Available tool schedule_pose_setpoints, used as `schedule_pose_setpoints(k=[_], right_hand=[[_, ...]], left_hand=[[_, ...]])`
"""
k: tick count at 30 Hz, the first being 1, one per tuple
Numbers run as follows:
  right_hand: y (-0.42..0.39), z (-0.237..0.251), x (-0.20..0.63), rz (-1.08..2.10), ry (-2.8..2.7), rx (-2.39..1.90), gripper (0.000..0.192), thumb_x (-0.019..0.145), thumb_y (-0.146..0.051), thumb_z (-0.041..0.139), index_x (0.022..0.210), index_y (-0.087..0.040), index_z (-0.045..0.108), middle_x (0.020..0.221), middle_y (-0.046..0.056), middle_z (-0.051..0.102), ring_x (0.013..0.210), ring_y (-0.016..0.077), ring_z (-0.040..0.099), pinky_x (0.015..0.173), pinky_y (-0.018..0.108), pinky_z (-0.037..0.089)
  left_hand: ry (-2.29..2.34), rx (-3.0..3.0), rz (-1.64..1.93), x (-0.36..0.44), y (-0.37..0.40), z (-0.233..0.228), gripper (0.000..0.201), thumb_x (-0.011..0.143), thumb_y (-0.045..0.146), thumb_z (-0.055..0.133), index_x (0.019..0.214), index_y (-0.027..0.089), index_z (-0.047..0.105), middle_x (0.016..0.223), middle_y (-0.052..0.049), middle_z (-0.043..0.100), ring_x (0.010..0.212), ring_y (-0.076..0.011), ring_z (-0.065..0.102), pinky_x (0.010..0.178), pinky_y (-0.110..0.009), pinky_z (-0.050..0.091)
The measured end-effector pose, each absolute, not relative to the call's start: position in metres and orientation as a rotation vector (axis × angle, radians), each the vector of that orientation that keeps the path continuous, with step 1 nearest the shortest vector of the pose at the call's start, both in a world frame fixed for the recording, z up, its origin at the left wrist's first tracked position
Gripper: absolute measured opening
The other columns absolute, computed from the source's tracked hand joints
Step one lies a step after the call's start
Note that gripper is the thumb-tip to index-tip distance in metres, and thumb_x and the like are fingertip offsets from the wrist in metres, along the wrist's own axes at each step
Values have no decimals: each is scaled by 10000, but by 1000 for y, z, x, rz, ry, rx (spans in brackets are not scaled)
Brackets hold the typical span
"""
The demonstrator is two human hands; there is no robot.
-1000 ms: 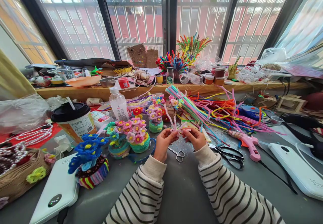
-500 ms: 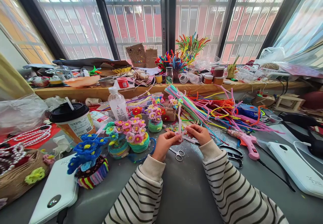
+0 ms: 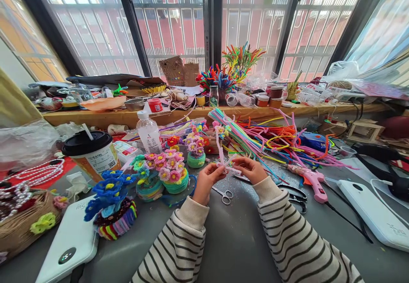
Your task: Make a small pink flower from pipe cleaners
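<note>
right over the grey tabletop (image 3: 223,240), both hands meet on one pink pipe cleaner (image 3: 220,147). the left hand (image 3: 207,178) pinches the lower, looped part of it between thumb and fingertips, closed tight on it. the right hand (image 3: 251,169) grips the same piece from the other side, fingers curled in, thumb on top. the pipe cleaner rises from between the hands, one end standing up and bending a little toward the window, a short stub pointing sideways near the right thumb. both arms wear striped sleeves (image 3: 287,240).

just under the hands lie small scissors (image 3: 225,194), flat on the tabletop. larger black scissors (image 3: 295,193) lie to the right, near a pink glue gun (image 3: 311,180). beyond the hands spreads a loose heap of coloured pipe cleaners (image 3: 268,140), well mixed and fanned out. to the left of the left hand stands a pot of pink flowers (image 3: 171,170) made of the same fuzzy stuff, touching a smaller teal one (image 3: 147,185). a blue flower pot (image 3: 111,202) stands nearer the tabletop's left edge, beside a white power bank (image 3: 68,244). a paper cup with a black lid (image 3: 91,153) and a clear plastic bottle (image 3: 149,132) stand behind the flowers. another white device (image 3: 373,212) lies at the far right. a wooden sill (image 3: 179,113) under the window carries jars and bowls, too small to tell apart.
</note>
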State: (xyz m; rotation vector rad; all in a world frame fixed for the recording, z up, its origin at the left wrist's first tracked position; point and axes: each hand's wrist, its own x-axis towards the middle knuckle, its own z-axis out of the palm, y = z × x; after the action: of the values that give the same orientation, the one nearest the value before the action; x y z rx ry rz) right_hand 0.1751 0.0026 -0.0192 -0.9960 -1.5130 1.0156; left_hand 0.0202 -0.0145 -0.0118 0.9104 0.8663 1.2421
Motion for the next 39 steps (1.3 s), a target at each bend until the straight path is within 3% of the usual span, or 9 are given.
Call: schedule_pose_setpoints(k=[4,9,13,20,25,31,34,39], right_hand=[[-2,-17,169,922,-1621,-908,239,590,-305,580,787,-170,590,752,33,585,665,129,527,608,253,422],[-1,-21,165,877,-1488,-931,186,565,-351,589,660,-195,624,683,22,582,590,121,508,482,221,396],[0,-25,162,1057,-1367,-881,197,565,-374,580,595,-180,601,689,24,596,584,120,521,453,213,390],[0,-31,152,1242,-1188,-848,269,516,-346,630,677,-185,487,504,-46,542,453,82,497,478,222,412],[1,-33,151,994,-1317,-920,197,568,-333,599,629,-172,502,568,-11,548,525,104,518,522,238,437],[-4,-33,148,545,-1505,-1017,188,636,-289,546,781,-174,512,666,23,577,618,137,549,609,281,453],[-6,-34,144,492,-1447,-1018,208,636,-276,550,800,-178,468,625,9,569,589,134,556,569,266,462],[-6,-38,142,470,-1480,-1054,109,667,-294,511,669,-187,487,587,-1,563,528,124,551,529,254,459]], left_hand=[[887,879,1243,20,-14,-12,257,517,276,640,696,112,558,666,-45,616,646,-128,575,646,-255,451],[899,880,1177,20,-15,-11,226,525,275,637,648,103,554,673,-57,621,624,-128,576,627,-251,450],[882,843,1164,20,-16,-11,192,512,248,648,590,113,536,659,-34,615,599,-105,566,615,-234,449],[922,814,1091,22,-17,-14,200,509,211,654,646,92,571,660,-52,616,586,-102,561,591,-215,452],[931,757,1224,23,-16,-14,172,508,193,652,604,93,550,630,-34,607,582,-95,558,598,-215,456],[887,706,1351,23,-13,-19,172,506,174,652,580,99,516,593,3,578,566,-75,549,594,-208,462],[875,687,1370,23,-11,-21,171,515,166,646,592,103,507,587,10,570,563,-72,548,586,-200,463],[861,674,1369,23,-11,-23,166,533,151,636,603,107,493,614,4,571,568,-70,548,587,-194,466]])
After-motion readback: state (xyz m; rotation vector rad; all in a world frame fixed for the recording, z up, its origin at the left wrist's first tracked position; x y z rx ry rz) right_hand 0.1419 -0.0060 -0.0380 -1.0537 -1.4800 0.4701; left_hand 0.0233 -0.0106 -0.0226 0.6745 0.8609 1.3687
